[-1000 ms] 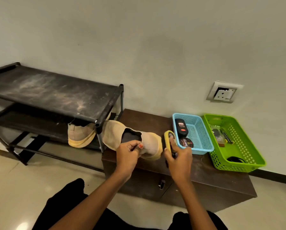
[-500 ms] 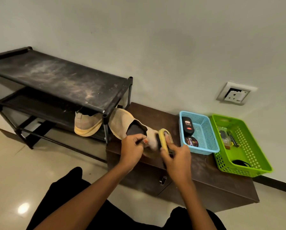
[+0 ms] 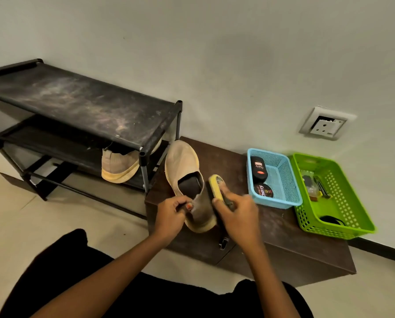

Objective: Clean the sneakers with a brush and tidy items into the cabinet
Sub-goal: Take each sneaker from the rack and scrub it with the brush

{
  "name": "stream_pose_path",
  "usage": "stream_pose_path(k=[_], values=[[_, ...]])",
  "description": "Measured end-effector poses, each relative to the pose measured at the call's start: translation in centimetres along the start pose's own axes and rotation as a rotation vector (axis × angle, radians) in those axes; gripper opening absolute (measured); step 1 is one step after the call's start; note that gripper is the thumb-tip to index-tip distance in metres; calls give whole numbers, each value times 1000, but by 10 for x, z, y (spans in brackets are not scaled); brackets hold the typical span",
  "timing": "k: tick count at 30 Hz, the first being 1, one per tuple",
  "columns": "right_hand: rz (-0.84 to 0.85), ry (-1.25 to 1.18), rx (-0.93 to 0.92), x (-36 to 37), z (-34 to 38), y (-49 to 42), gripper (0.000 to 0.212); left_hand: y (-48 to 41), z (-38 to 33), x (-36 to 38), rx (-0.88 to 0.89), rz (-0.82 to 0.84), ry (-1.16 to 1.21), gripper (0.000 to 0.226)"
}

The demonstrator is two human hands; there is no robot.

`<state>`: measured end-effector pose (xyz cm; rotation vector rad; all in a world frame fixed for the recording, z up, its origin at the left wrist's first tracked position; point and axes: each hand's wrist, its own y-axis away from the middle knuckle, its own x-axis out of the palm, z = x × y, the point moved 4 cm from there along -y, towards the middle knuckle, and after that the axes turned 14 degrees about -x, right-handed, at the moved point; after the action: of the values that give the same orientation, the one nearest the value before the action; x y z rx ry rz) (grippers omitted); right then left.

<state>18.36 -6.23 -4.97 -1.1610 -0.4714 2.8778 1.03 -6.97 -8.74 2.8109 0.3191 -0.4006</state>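
A beige sneaker (image 3: 182, 161) with a yellow sole lies on the low brown cabinet (image 3: 283, 230), toe pointing away from me and heel near the front edge. My left hand (image 3: 171, 214) pinches the sneaker's heel collar. My right hand (image 3: 237, 214) grips a yellow brush (image 3: 216, 187), which lies against the sneaker's right side near the heel. The second beige sneaker (image 3: 118, 166) sits on the lower shelf of the black shoe rack (image 3: 77, 104), partly hidden by the rack's post.
A blue basket (image 3: 283, 180) with a polish bottle and a tin stands right of the brush. A green basket (image 3: 343, 203) with small items sits at the cabinet's right end. A wall socket (image 3: 327, 123) is above. My knees fill the bottom.
The sneaker has turned from lying across the cabinet to pointing away from me. My right hand has brought the brush from the toe end to the side by the heel.
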Motion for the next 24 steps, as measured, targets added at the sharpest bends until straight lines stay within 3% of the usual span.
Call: stream_pose_path(k=[3, 6, 9, 12, 16, 21, 24], values=[[76, 44, -76, 22, 12, 12, 46, 0, 11, -3, -12, -9, 31, 20], [29, 243, 123, 18, -11, 6, 48, 4, 18, -5, -37, -12, 107, 25], [-41, 39, 34, 16, 4, 6, 39, 3, 22, -5, -37, 18, 130, 28], [44, -5, -51, 31, 18, 8, 48, 3, 20, -3, -27, 28, 132, 24], [41, 287, 167, 24, -11, -4, 46, 6, 17, 0, -22, 18, 178, 27], [45, -9, -55, 32, 15, -5, 50, 4, 17, 1, -7, 38, 188, 31], [28, 204, 136, 29, -14, -8, 51, 6, 15, 6, -30, 30, 214, 36]])
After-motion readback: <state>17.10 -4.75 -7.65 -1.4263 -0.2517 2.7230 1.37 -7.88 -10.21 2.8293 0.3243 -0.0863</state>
